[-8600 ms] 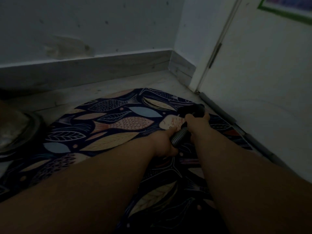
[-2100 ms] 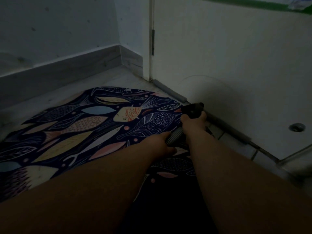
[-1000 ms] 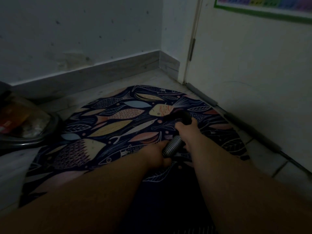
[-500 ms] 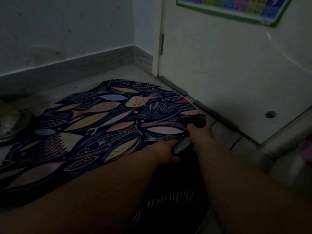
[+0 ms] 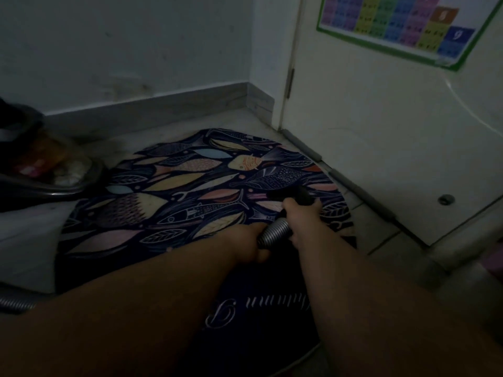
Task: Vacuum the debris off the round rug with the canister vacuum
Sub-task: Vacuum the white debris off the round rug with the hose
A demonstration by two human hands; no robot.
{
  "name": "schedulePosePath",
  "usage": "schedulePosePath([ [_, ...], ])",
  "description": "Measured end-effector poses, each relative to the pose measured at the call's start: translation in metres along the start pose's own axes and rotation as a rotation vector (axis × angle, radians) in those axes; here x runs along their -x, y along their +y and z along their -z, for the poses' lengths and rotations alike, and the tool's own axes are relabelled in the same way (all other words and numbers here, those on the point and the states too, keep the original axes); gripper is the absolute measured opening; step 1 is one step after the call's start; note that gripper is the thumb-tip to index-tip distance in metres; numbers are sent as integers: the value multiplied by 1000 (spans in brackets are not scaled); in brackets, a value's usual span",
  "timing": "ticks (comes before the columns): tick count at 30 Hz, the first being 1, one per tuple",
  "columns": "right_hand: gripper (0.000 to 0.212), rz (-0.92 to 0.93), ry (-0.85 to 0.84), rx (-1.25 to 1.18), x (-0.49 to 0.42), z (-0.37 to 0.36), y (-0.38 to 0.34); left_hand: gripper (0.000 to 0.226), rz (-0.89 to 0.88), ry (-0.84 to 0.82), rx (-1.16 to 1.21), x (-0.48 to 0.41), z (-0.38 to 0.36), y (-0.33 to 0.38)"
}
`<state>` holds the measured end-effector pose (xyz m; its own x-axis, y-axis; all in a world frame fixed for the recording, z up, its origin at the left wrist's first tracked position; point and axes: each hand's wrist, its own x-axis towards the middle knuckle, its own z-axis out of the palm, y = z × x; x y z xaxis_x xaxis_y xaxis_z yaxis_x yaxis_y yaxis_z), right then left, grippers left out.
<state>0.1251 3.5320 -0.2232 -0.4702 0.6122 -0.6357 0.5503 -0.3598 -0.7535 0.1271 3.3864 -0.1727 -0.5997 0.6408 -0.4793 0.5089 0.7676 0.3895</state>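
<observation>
Dim room. Round dark rug with fish-and-leaf print (image 5: pixel 177 186) lies on the pale tiled floor (image 5: pixel 378 235), its right edge just beside the white door (image 5: pixel 381 131). Right grip (image 5: pixel 302 219) is clenched round the black vacuum nozzle (image 5: pixel 296 195), low over the rug's right side; contact unclear. Left grip (image 5: pixel 245 243), just behind, is wrapped round the ribbed silver hose (image 5: pixel 273 232). Metal bowl (image 5: pixel 70 186) sits left of the rug. Colourful number chart (image 5: pixel 394 23) is on the door.

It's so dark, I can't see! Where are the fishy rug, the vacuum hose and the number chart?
fishy rug (image 5: pixel 174 183), head view, pale yellow leaf near its middle.
vacuum hose (image 5: pixel 273 232), head view, ribbed grey stretch.
number chart (image 5: pixel 394 25), head view, coloured squares.
</observation>
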Motion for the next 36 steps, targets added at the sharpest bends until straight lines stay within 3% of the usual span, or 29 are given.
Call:
schedulePosePath([
  [4, 90, 25, -102, 11, 48, -28, 3, 69, 87, -13, -35, 37, 6, -29],
  [13, 80, 99, -53, 47, 128, -55, 30, 70, 15, 21, -10, 129, 6, -72],
  [20, 81, 166, -30, 35, 159, -49, 17, 54, -48, 106, 56, 164, 18, -70],
  [26, 82, 179, -23, 112, 119, -20, 18, 57, -64, 65, 82, 120, -5, -46],
  [36, 84, 104, 161, -32, 23, 52, 36, 53, -117, -63, 19, 8, -39, 11],
])
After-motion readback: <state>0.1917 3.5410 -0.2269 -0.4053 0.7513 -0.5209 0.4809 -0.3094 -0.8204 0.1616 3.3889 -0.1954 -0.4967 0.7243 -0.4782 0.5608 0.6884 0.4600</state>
